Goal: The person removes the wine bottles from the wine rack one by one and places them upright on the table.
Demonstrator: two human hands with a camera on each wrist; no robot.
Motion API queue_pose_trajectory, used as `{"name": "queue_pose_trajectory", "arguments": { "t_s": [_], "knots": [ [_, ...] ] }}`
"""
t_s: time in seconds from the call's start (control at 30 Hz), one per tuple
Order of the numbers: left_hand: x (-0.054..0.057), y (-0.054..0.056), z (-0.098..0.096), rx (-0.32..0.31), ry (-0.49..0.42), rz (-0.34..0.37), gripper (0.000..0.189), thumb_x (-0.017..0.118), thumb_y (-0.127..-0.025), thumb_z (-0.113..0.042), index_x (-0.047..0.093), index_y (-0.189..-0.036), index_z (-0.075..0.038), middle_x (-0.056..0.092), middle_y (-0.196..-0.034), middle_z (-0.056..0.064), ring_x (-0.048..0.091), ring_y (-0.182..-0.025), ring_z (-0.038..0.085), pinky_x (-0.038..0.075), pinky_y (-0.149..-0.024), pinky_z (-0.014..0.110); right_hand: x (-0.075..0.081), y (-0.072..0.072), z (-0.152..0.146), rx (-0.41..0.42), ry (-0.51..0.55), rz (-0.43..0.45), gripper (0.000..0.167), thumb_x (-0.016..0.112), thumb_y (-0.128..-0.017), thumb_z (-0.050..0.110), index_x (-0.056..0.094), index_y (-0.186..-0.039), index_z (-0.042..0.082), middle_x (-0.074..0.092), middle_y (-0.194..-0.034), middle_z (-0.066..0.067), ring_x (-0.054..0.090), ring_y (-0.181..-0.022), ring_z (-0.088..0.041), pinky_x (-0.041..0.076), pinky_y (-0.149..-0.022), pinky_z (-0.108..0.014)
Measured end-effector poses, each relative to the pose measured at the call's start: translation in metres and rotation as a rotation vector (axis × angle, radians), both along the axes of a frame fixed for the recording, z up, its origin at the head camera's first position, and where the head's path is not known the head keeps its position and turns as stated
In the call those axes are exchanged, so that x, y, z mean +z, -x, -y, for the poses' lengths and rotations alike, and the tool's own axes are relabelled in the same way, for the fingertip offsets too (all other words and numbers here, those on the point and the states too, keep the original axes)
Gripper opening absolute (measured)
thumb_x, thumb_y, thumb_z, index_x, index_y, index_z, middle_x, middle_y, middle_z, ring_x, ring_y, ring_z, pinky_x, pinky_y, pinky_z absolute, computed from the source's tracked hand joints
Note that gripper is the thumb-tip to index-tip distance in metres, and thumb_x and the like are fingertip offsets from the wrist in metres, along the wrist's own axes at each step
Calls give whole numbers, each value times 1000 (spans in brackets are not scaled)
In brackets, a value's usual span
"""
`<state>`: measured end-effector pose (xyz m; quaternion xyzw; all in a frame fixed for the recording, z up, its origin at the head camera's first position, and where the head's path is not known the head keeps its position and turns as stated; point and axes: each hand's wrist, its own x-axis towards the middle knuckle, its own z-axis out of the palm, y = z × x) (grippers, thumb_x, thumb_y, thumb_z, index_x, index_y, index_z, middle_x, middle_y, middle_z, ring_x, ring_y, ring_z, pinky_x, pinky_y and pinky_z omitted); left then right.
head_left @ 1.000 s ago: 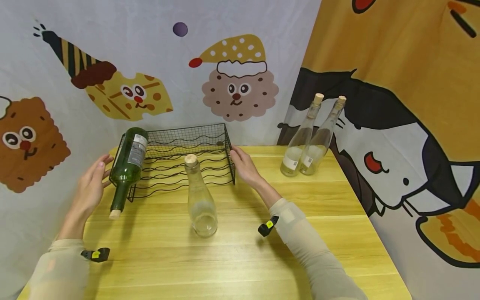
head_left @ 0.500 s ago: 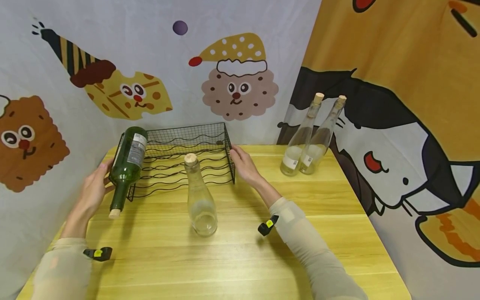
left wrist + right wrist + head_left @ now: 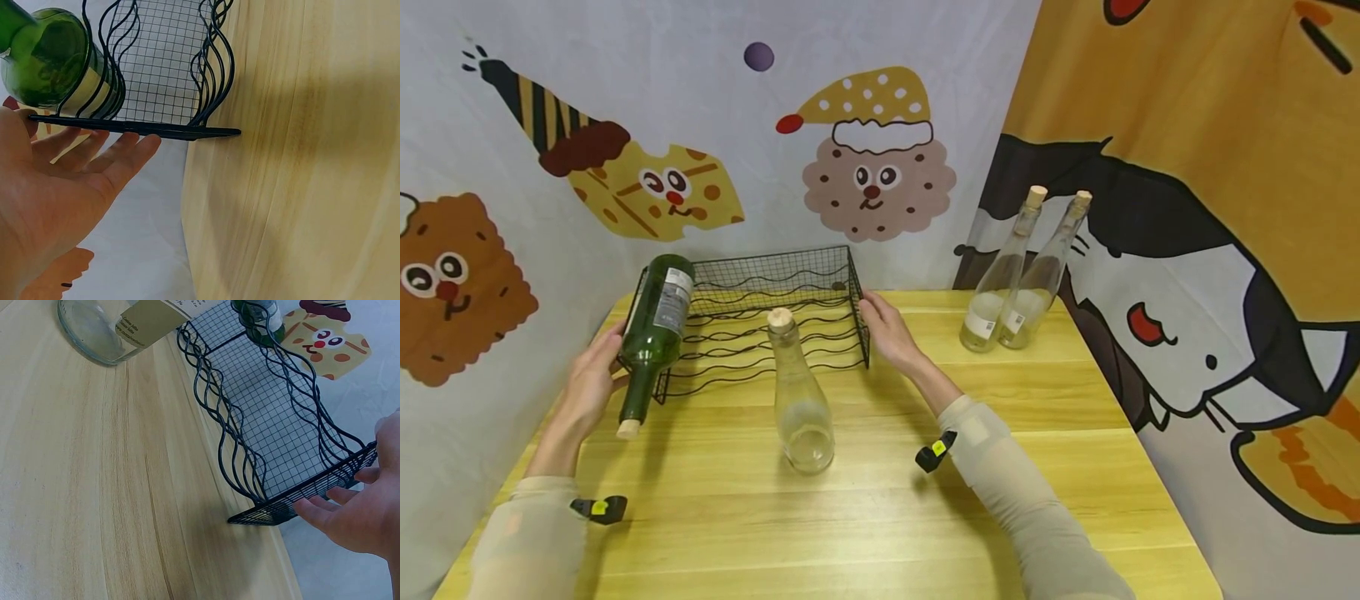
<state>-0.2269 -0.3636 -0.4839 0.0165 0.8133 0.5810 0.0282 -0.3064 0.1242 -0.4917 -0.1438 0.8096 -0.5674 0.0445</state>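
Note:
A black wire bottle rack (image 3: 775,340) with wavy bars and a mesh back stands on the table. At its left end a corked green bottle (image 3: 655,333) lies on the upper bars, neck towards me. My left hand (image 3: 587,375) touches the rack's left side panel, its fingers rather straight against the outside in the left wrist view. Against the right mesh panel rest the extended fingers of my right hand (image 3: 889,333), thumb near the top edge. In front of the rack a corked clear bottle (image 3: 805,408) stands upright, touched by neither hand.
Two more corked clear bottles (image 3: 996,283) stand close together at the table's back right. The wooden table (image 3: 880,533) meets a printed cloth backdrop (image 3: 760,150) behind and on the right.
My left hand has moved slightly right and now touches the rack's left side; its fingers were apart from it before. The right hand, rack and bottles look unmoved.

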Motion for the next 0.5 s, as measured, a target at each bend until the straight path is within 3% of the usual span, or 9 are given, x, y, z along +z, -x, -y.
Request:
{"name": "queue_pose_trajectory", "arguments": {
  "t_s": [0.33, 0.5],
  "knots": [
    [-1, 0, -1, 0, 4, -7, 70, 25, -123, -55, 10, -184, -23, 5, -193, 13, 18, -172, 55, 53, -90, 2, 1, 0, 0, -9, -11, -3, 70, 33, -123, 55, 32, -179, 12, 36, -185, -13, 38, -171, -37, 33, -144, -57],
    [-3, -2, -1, 3, 26, -9, 69, 24, -123, -55, 11, -184, -25, 6, -193, 10, 22, -172, 54, 53, -89, 2, 1, 0, 0, -13, -16, -5, 72, 33, -123, 55, 32, -179, 10, 37, -185, -14, 40, -170, -39, 34, -143, -58]
  ]
}}
